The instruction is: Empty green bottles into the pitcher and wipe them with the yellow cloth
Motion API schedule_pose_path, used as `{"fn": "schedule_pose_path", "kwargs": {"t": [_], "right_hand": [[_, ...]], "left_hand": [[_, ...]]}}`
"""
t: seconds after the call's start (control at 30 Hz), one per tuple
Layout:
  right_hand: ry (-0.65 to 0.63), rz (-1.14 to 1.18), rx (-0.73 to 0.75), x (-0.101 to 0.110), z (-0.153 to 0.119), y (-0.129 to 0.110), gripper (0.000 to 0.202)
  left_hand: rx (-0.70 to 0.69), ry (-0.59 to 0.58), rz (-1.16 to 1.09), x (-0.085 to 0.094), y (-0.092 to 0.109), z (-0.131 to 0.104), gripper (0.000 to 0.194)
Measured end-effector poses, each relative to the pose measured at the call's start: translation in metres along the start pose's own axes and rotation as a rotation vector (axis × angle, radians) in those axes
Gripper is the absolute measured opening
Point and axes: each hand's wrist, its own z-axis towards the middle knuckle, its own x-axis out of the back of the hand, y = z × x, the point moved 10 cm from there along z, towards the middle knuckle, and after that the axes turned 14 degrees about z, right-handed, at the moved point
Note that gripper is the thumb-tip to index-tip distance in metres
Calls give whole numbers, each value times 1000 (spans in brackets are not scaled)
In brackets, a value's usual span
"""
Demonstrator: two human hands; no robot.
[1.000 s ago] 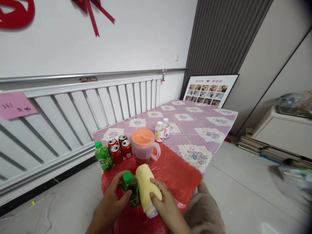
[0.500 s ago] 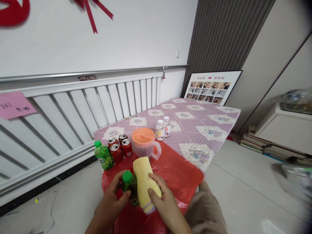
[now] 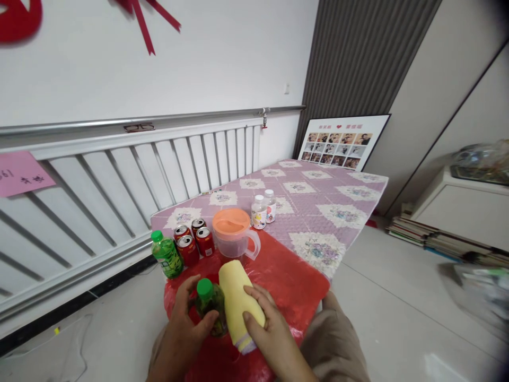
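A green-capped bottle [image 3: 212, 306] stands on the red plastic sheet [image 3: 296, 278], near the table's front. My left hand [image 3: 186, 326] is curved round its left side, thumb across the front. My right hand [image 3: 270, 326] grips a folded yellow cloth [image 3: 236, 302], which rests against the bottle's right side. Just behind them is a clear pitcher [image 3: 230, 248] with an orange lid and a handle on its right. Several red cans [image 3: 187, 250] stand to the left of the pitcher, and a second green bottle [image 3: 167, 254] is beside them.
Two small white-capped bottles [image 3: 259, 212] stand behind the pitcher on the flowered tablecloth [image 3: 300, 187]. A white radiator [image 3: 170, 170] runs along the wall at the left. A photo board [image 3: 344, 143] leans behind the table's far end.
The view has shifted slightly. My left hand still curves round the bottle and my right hand still holds the yellow cloth, whose upper end has dipped a little.
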Motion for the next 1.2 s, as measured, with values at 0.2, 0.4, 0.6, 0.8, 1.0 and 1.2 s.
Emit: {"fn": "schedule_pose_path", "kwargs": {"t": [0.2, 0.4, 0.6, 0.8, 1.0, 1.2], "right_hand": [[-68, 58, 49, -11, 0, -38, 43], [-82, -6, -6, -16, 3, -21, 43], [-130, -137, -19, -17, -1, 21, 43], [-100, -160, 43, -15, -2, 18, 43], [-35, 11, 75, -6, -1, -39, 40], [-92, 90, 37, -14, -3, -58, 42]], "left_hand": [[76, -16, 75, -4, -7, -4, 50], [54, -114, 32, -5, -12, -2, 53], [24, -214, -136, -11, -7, -5, 51], [36, -222, -314, -15, -9, -4, 51], [41, -229, -314, -15, -11, -4, 55], [15, -321, -318, -21, -7, -6, 51]]}}
